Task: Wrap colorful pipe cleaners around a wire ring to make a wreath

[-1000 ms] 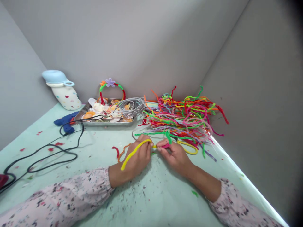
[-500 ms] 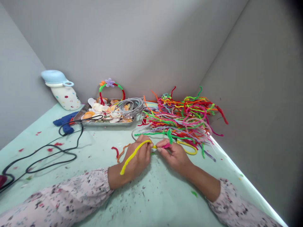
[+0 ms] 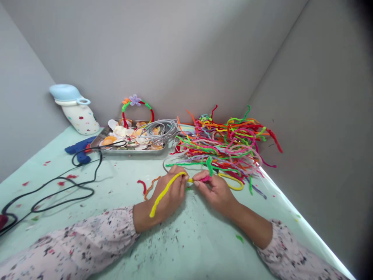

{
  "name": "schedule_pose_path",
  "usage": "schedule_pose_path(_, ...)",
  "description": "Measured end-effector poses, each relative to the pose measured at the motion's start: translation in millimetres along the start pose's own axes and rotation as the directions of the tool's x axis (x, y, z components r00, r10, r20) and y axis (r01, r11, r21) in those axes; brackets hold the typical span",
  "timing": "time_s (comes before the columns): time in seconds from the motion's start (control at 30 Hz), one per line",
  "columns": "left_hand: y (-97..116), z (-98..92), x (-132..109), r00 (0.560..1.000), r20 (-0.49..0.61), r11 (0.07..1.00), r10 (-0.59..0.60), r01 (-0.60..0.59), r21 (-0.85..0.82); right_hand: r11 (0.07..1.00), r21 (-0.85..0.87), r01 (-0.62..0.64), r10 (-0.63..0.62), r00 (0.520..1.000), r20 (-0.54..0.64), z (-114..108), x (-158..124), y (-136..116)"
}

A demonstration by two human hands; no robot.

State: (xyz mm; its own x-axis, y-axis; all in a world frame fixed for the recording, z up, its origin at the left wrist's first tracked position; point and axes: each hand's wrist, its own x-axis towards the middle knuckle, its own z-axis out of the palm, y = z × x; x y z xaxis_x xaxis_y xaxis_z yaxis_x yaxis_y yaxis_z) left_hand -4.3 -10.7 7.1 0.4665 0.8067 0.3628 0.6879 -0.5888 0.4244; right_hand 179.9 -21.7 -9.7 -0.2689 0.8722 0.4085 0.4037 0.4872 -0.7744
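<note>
My left hand [image 3: 172, 189] is closed in a pinch on a yellow pipe cleaner [image 3: 164, 193], whose long end curves back over the knuckles towards the wrist. A short yellow stretch bridges the small gap between both hands. My right hand [image 3: 215, 189] pinches a pink pipe cleaner piece [image 3: 206, 179] where the yellow runs in; a green pipe cleaner end [image 3: 209, 166] stands up behind the fingers. How the pieces join is hidden by the fingertips. Orange pipe cleaner [image 3: 151, 186] and red pipe cleaner [image 3: 142, 186] scraps lie left of my left hand.
Behind the hands lies a tangled heap of coloured pipe cleaners [image 3: 221, 146]. A metal tray [image 3: 131, 152] holds shells and a coil of grey wire [image 3: 164, 130]; a flowered hoop [image 3: 152, 113] stands there. At left are a blue glue gun [image 3: 80, 147], black cable [image 3: 93, 171] and bottle [image 3: 81, 118].
Both hands keep nearly the same pinch and place. The free end of the yellow pipe cleaner has shifted very slightly down and right; the whole view has moved a little.
</note>
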Motion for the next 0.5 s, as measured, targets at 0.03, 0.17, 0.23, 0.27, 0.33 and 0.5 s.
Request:
schedule_pose_path(0.03, -0.5, 1.7, 2.6, 1.0, 0.005, 1.0, -0.017, 0.017, -0.015, 1.0, -0.002, 0.005, -0.005, 1.0, 0.001, 0.1, -0.3, 0.0)
schedule_pose_path(0.17, 0.2, 3.5, 6.0, 0.993, 0.015, 0.992, -0.117, 0.117, -0.036, 0.999, -0.028, 0.035, -0.035, 0.999, 0.022, 0.2, -1.5, 0.4)
schedule_pose_path(0.23, 1.9, 1.6, 5.0, 0.987, 0.051, 0.987, -0.153, 0.155, -0.042, 0.998, -0.041, 0.048, -0.046, 0.999, 0.027, 0.2, -1.8, 0.9)
schedule_pose_path(0.27, 2.9, 0.5, 4.6, 0.985, 0.064, 0.986, -0.161, 0.164, -0.041, 0.998, -0.044, 0.054, -0.052, 0.998, 0.028, 0.1, -1.8, 1.2)
schedule_pose_path(0.33, 4.8, -1.7, 4.7, 0.981, 0.075, 0.983, -0.176, 0.179, -0.039, 0.997, -0.049, 0.064, -0.063, 0.998, 0.028, 0.1, -1.8, 1.7)
schedule_pose_path(0.5, 6.8, -4.3, 7.2, 0.975, 0.084, 0.978, -0.207, 0.209, -0.017, 0.996, -0.046, 0.07, -0.069, 0.997, 0.028, 0.0, -1.6, 0.8)
